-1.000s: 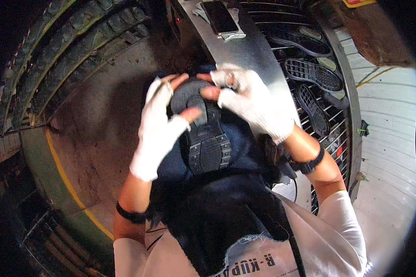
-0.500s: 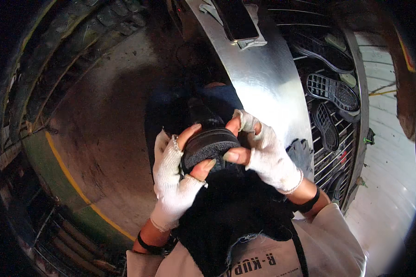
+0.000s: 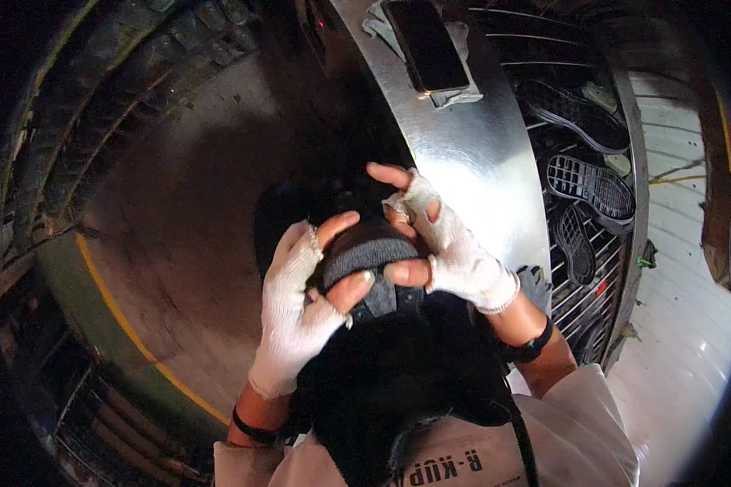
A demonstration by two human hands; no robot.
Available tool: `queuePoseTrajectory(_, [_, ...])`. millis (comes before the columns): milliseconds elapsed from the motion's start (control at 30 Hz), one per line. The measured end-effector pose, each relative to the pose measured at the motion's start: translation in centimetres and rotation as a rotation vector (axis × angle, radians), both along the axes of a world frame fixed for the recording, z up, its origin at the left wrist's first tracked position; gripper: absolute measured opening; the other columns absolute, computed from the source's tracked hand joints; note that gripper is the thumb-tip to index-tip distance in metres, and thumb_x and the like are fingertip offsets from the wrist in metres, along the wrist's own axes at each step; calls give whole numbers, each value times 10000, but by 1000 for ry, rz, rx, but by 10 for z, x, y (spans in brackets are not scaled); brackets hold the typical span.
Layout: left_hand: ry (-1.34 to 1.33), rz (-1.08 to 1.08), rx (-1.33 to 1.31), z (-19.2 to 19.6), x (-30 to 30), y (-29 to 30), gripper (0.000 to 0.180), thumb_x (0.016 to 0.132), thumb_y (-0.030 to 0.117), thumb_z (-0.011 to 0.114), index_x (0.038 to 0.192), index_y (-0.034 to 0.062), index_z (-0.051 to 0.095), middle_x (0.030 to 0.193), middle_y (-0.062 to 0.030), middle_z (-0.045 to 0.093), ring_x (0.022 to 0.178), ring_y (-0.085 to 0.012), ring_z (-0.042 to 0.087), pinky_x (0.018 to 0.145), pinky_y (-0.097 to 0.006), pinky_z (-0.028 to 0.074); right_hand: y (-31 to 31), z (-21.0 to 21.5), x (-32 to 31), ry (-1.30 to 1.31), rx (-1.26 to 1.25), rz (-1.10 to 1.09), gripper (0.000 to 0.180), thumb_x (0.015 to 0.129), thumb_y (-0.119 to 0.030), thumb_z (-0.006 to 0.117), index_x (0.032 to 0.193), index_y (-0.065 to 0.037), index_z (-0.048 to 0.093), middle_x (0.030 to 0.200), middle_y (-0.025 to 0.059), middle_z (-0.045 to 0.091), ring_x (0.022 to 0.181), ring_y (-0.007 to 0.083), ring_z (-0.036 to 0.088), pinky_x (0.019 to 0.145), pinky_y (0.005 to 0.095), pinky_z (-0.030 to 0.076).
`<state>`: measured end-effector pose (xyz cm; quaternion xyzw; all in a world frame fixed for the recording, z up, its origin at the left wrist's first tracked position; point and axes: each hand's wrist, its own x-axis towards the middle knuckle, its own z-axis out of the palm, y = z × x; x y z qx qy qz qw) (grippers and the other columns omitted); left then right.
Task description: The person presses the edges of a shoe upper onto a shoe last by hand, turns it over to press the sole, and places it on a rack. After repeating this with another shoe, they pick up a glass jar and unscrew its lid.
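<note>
A black shoe (image 3: 367,253) with a rounded, rough-textured end facing me is held over my lap. My left hand (image 3: 294,304), in a white fingerless glove, grips its left side, the thumb pressed on the near edge and a finger along the far side. On the other side my right hand (image 3: 459,247), gloved alike, presses its thumb against the near edge. One of its fingers points up and away from the shoe, while others curl behind it. Below the thumbs a grey patch shows. The shoe's far part is lost in shadow.
Right of me stands a shiny metal bench (image 3: 463,162) bearing a phone (image 3: 426,49) on a crumpled cloth. Beyond it, a wire rack (image 3: 564,296) carries several black shoe soles (image 3: 590,188). A dark glove (image 3: 534,288) lies by the bench. Left, a yellow line (image 3: 122,316) crosses the floor.
One right-hand finger has lifted off the shoe and now points outward. The shoe has tipped, exposing a grey patch below the thumbs. The view has shifted slightly.
</note>
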<state>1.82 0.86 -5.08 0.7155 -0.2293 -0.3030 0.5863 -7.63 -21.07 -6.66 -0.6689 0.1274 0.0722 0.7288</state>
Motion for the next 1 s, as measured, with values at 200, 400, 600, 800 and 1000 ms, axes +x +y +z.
queuePoseTrajectory(200, [-109,-132,-76,12,-2,15,828,902,531,830,1542,71,578,1328,-101,510,1258,-244,503,1116,-397,407,23,31,-3,-223,-173,52,771,887,-492,842,1481,-55,620,1043,82,617,913,195,583,870,340,501])
queuePoseTrajectory(400, [627,-36,-392,-25,-95,46,962,953,499,768,1672,56,305,1613,-115,468,1465,-237,482,1243,-429,384,15,93,-91,-453,-349,258,882,807,-537,891,1516,-93,611,1051,69,546,939,214,532,806,346,459])
queuePoseTrajectory(600, [258,164,-410,37,-86,24,1065,712,611,896,1519,94,430,1450,-113,600,1296,-300,620,1146,-492,478,29,125,-132,-337,259,-175,1105,888,-914,524,1544,-25,546,1391,157,641,1281,259,628,1125,388,464])
queuePoseTrajectory(800, [-1320,-307,-209,141,-47,37,483,905,206,753,1368,151,628,1337,-122,713,1269,-319,665,1138,-591,442,44,119,-149,71,641,-284,891,942,-662,704,1516,2,550,1442,145,664,1281,211,657,1117,360,515])
queuePoseTrajectory(1000, [524,409,-514,43,-55,41,774,1048,604,561,1558,26,500,1502,-136,613,1332,-273,599,1186,-428,441,73,57,-162,-94,642,-146,718,932,-398,843,1484,-13,591,1395,66,694,1259,144,633,1130,305,461])
